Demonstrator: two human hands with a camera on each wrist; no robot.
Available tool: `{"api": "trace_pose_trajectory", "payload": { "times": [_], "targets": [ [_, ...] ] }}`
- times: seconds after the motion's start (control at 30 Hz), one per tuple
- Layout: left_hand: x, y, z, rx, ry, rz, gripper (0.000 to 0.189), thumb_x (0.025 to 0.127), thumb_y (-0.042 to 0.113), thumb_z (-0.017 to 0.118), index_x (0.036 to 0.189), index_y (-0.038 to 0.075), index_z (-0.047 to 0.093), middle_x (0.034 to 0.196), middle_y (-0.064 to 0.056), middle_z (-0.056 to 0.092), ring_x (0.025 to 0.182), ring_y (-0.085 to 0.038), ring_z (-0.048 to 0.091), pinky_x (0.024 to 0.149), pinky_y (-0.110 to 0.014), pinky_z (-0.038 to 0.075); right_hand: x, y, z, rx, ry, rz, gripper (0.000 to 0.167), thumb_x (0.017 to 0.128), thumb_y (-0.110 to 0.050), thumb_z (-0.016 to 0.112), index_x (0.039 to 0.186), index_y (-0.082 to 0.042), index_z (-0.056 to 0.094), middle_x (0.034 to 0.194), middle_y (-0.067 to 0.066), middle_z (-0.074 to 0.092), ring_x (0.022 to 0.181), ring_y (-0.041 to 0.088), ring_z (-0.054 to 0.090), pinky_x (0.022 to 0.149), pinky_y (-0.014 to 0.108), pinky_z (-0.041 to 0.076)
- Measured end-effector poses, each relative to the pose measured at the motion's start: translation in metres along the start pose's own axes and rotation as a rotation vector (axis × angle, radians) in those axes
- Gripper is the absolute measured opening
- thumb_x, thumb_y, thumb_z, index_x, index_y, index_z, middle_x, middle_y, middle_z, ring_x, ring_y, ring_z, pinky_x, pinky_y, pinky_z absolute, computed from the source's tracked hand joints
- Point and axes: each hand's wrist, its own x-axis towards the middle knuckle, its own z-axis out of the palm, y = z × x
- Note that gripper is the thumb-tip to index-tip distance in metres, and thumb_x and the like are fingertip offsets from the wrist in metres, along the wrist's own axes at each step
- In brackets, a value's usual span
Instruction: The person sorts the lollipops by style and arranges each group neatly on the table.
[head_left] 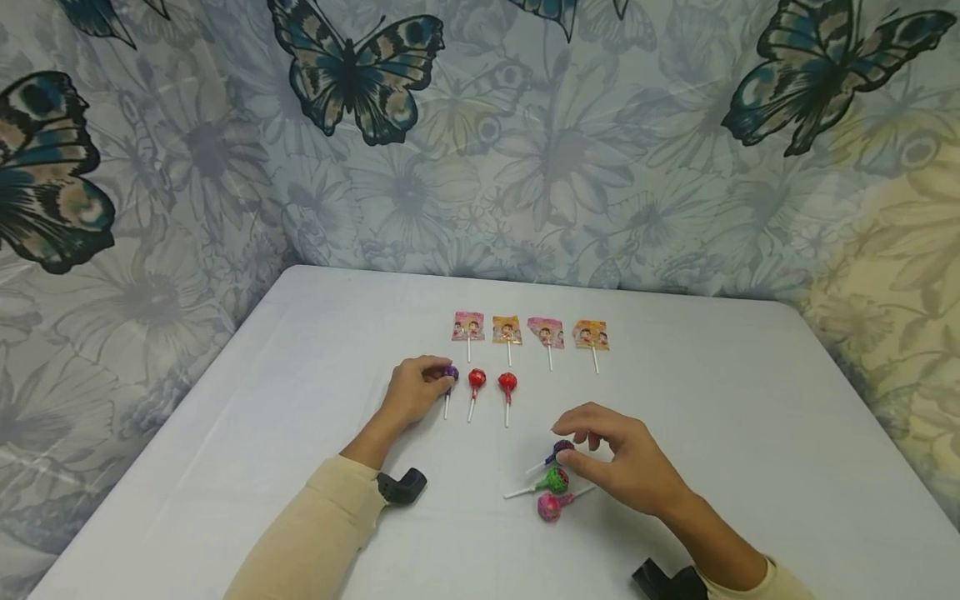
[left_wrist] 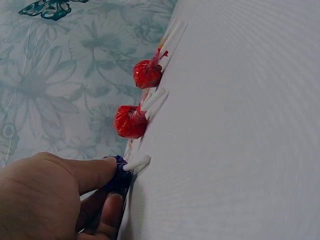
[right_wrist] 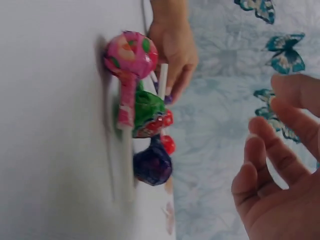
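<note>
My left hand (head_left: 415, 390) pinches the wrapped head of a purple lollipop (left_wrist: 120, 175) between thumb and fingers; its white stick points toward me on the table. Just right of it, two red lollipops, one (head_left: 477, 379) beside the other (head_left: 507, 382), lie with sticks toward me. Over a small group at the right hovers my right hand (head_left: 626, 458), fingers loosely bent and apart, holding nothing. Nearest to it is a dark blue lollipop (right_wrist: 154, 166). A green lollipop (head_left: 556, 479) and a pink lollipop (head_left: 549, 507) lie closer to me, the pink one's stick pointing right.
Behind the red lollipops, several flat lollipops in pink (head_left: 468, 325) and orange (head_left: 507, 328) packets form a row. All lie on a white table (head_left: 750, 417). Butterfly-patterned cloth (head_left: 562, 167) hangs along the table's back and left edges.
</note>
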Motion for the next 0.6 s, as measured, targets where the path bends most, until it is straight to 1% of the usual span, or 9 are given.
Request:
{"api": "trace_pose_trajectory", "payload": {
  "times": [0.1, 0.2, 0.3, 0.43, 0.53, 0.6],
  "targets": [
    [-0.001, 0.002, 0.0, -0.003, 0.0, 0.0, 0.026, 0.085, 0.005, 0.073, 0.11, 0.002, 0.071, 0.088, -0.005, 0.065, 0.077, -0.016, 0.059, 0.07, -0.032, 0.05, -0.006, 0.005, 0.003, 0.074, -0.064, -0.05, 0.028, 0.083, -0.008, 0.077, 0.108, -0.018, 0.07, 0.1, -0.002, 0.066, 0.082, 0.016, 0.056, 0.066, 0.03, 0.046],
    [-0.001, 0.003, 0.0, -0.001, -0.005, -0.005, 0.027, 0.085, 0.005, 0.074, 0.111, 0.002, 0.071, 0.088, -0.005, 0.065, 0.077, -0.016, 0.059, 0.069, -0.031, 0.05, -0.011, 0.012, 0.006, 0.126, -0.132, -0.054, 0.024, 0.083, -0.008, 0.076, 0.106, -0.015, 0.071, 0.097, 0.0, 0.067, 0.082, 0.015, 0.056, 0.066, 0.029, 0.046],
    [-0.002, 0.004, 0.0, 0.001, -0.006, -0.01, 0.027, 0.085, 0.006, 0.073, 0.111, 0.002, 0.071, 0.088, -0.005, 0.065, 0.077, -0.016, 0.058, 0.069, -0.031, 0.05, -0.015, 0.019, 0.009, 0.163, -0.181, -0.065, 0.023, 0.083, -0.006, 0.076, 0.104, -0.013, 0.072, 0.093, 0.0, 0.067, 0.081, 0.015, 0.056, 0.064, 0.03, 0.045],
    [-0.002, 0.005, -0.001, 0.003, 0.002, -0.018, 0.026, 0.085, 0.005, 0.073, 0.111, 0.002, 0.071, 0.088, -0.005, 0.065, 0.077, -0.016, 0.059, 0.07, -0.031, 0.05, -0.017, 0.025, 0.012, 0.206, -0.233, -0.117, 0.024, 0.083, -0.004, 0.075, 0.105, -0.012, 0.072, 0.094, 0.001, 0.067, 0.08, 0.017, 0.055, 0.063, 0.031, 0.046],
    [-0.002, 0.005, -0.001, 0.003, 0.002, -0.023, 0.026, 0.085, 0.005, 0.073, 0.111, 0.003, 0.071, 0.088, -0.005, 0.065, 0.077, -0.017, 0.059, 0.069, -0.031, 0.05, -0.017, 0.025, 0.015, 0.206, -0.265, -0.156, 0.025, 0.084, -0.004, 0.074, 0.107, -0.013, 0.071, 0.1, 0.0, 0.067, 0.087, 0.016, 0.058, 0.071, 0.03, 0.049],
    [-0.002, 0.005, -0.001, 0.003, -0.002, -0.023, 0.026, 0.085, 0.005, 0.073, 0.111, 0.003, 0.071, 0.087, -0.005, 0.065, 0.077, -0.016, 0.058, 0.069, -0.031, 0.05, -0.018, 0.026, 0.016, 0.18, -0.277, -0.187, 0.025, 0.084, -0.004, 0.074, 0.108, -0.013, 0.072, 0.104, -0.002, 0.067, 0.093, 0.015, 0.059, 0.077, 0.03, 0.05]
  ]
}}
